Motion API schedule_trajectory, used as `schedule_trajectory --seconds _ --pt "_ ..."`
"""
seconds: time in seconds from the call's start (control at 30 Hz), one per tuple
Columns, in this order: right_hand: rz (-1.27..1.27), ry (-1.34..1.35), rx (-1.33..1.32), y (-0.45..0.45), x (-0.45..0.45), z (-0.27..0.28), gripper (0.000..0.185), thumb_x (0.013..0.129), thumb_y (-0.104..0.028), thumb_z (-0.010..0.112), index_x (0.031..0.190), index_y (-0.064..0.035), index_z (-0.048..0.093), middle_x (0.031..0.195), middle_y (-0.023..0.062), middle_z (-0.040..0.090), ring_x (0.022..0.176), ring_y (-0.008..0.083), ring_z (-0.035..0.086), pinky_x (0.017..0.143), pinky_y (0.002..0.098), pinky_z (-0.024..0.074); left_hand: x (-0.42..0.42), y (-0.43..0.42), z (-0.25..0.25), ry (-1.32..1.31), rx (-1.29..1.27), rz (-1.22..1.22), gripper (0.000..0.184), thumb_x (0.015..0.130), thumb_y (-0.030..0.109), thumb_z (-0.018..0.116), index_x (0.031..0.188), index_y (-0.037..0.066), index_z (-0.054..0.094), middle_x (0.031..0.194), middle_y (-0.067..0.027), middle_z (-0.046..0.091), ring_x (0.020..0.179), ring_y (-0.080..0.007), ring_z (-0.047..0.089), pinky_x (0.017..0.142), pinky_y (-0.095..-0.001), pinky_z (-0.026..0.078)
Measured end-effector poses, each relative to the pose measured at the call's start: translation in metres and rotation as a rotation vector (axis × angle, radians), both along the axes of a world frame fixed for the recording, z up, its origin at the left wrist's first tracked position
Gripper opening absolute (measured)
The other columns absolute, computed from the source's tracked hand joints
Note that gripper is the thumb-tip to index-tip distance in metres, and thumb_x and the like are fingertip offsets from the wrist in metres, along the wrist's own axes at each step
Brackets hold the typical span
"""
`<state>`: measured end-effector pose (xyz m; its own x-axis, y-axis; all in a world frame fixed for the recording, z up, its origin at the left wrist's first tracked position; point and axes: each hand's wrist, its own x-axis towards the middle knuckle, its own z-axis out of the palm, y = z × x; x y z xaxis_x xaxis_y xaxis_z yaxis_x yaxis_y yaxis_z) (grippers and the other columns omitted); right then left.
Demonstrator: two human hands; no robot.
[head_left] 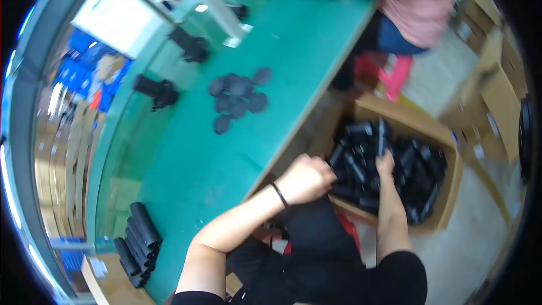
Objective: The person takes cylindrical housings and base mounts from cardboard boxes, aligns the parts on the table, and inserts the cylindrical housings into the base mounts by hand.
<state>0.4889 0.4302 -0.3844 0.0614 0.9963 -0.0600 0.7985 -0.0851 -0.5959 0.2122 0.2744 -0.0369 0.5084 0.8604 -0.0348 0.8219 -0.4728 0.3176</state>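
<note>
Left hand [309, 178] curls closed, contents hidden; right hand [385, 164] grips a glossy, dark tube [381, 135].

Beside the green table [243, 152] a pale floor [443, 87] is seen — beyond its far-left side, blue stacks [84, 68] are lit brightly.

- The table [209, 175] runs along the worker's [316, 229] left and away in front.
- Discs [240, 90] lie clustered on it, partway along.
- Cylinders [144, 226] lie stacked at its near left end, the fixtures [161, 93] over on its far side.
- On the right — just beside the table — an open carton [451, 192] holds jumbled tubes [355, 166].
- Past it, another person [420, 5] is on a stool [400, 79]; more boxes [494, 99] stand further right.
</note>
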Motion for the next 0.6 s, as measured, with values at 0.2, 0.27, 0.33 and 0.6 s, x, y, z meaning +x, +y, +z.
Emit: schedule_trajectory --seconds 0.2,0.27,0.33,0.6 --pt "-0.071 -0.070 -0.245 0.040 -0.009 -0.036 0.072 0.073 -0.014 0.069 0.136 -0.0054 0.034 0.124 0.0259 0.052 0.117 0.0404 0.049 0.101 0.0444 0.0386 -0.007 -0.002 -0.017 -0.041 -0.101 0.075 0.029 0.080 0.024 0.064 0.102 0.007 0.061 0.085 -0.0094 0.060 0.085 -0.0273 0.061 0.070 -0.0408 0.049" --pt "-0.125 -0.066 -0.305 0.042 -0.010 -0.038 0.075 0.072 -0.015 0.072 0.137 -0.0069 0.034 0.124 0.0263 0.052 0.117 0.0400 0.049 0.101 0.0443 0.0392 -0.009 -0.002 -0.019 -0.094 -0.119 0.096 0.029 0.080 0.025 0.064 0.103 0.006 0.061 0.084 -0.0086 0.059 0.084 -0.0265 0.061 0.070 -0.0403 0.048" --pt "-0.090 -0.083 -0.294 0.038 -0.007 -0.040 0.078 0.069 -0.017 0.076 0.135 -0.0090 0.037 0.124 0.0239 0.053 0.115 0.0396 0.051 0.100 0.0437 0.0396 -0.010 -0.002 -0.015 -0.109 -0.131 0.123 0.029 0.080 0.024 0.064 0.102 0.006 0.061 0.084 -0.0090 0.058 0.084 -0.0267 0.061 0.070 -0.0405 0.048" --pt "-0.114 0.147 0.055 0.027 0.011 -0.013 0.064 0.072 -0.014 0.074 0.129 -0.0054 0.046 0.118 0.0193 0.059 0.111 0.0340 0.054 0.099 0.0389 0.0399 -0.010 -0.007 -0.020 -0.097 -0.146 0.108 0.031 0.079 0.025 0.066 0.104 0.007 0.059 0.085 -0.0087 0.058 0.085 -0.0266 0.061 0.069 -0.0403 0.048"
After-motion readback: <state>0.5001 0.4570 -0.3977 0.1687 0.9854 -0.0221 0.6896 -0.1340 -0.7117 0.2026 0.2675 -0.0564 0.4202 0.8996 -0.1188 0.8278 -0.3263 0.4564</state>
